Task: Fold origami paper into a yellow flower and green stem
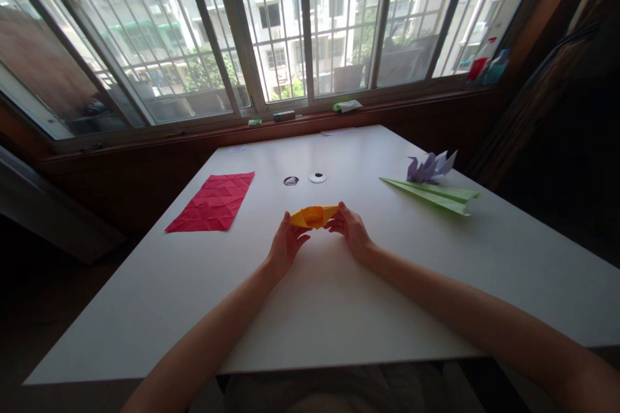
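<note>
Two hands meet over a small orange paper fold (314,215) near the middle of the white table (339,310), each pinching one pointed end: the left hand (285,246) has its fingertips closed on the left tip, the right hand (352,230) has thumb and fingers closed on the right tip. The fold sits low, at or just above the tabletop, with a rounded pocket showing in its centre; whether it rests on the surface I cannot tell. A creased red sheet (213,202) lies flat well to the left, a green paper plane (433,195) and a purple paper crane (431,166) sit to the right, and two small round things (304,179) lie just beyond the fold. My worry is the pull: with both tips held and drawn apart, too much tension could tear the thin paper at a crease or flatten the pocket. An uneven tug from one side could also skew the shape, and a slip of either pinch would let the piece spring back.
</note>
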`<state>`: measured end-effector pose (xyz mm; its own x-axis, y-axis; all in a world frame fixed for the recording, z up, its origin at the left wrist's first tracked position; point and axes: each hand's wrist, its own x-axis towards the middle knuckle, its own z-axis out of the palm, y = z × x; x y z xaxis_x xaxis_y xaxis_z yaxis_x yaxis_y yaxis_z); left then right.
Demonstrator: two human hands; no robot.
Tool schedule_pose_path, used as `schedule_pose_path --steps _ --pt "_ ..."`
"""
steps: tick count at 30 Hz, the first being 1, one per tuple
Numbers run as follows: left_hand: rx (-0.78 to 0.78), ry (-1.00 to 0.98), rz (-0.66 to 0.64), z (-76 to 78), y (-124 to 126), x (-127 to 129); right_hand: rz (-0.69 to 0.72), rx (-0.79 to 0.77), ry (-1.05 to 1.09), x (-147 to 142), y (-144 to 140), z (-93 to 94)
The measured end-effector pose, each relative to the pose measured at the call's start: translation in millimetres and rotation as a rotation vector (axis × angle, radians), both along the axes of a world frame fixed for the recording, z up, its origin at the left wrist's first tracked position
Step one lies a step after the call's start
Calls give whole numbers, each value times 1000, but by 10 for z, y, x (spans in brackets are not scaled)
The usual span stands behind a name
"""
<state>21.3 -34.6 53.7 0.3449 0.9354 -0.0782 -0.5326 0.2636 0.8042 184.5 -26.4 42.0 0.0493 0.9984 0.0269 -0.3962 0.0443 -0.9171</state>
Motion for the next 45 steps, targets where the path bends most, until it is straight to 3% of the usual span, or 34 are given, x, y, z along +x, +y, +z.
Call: schedule_pose_path --steps 12,27,45 --pt "18 -60 -39 31 -10 17 20 15 22 2 -17 29" --pt "-2 16 186 -94 61 19 85 58 13 0 -43 34" --pt "33 7 163 -105 57 9 95 111 3 -2 -65 62"
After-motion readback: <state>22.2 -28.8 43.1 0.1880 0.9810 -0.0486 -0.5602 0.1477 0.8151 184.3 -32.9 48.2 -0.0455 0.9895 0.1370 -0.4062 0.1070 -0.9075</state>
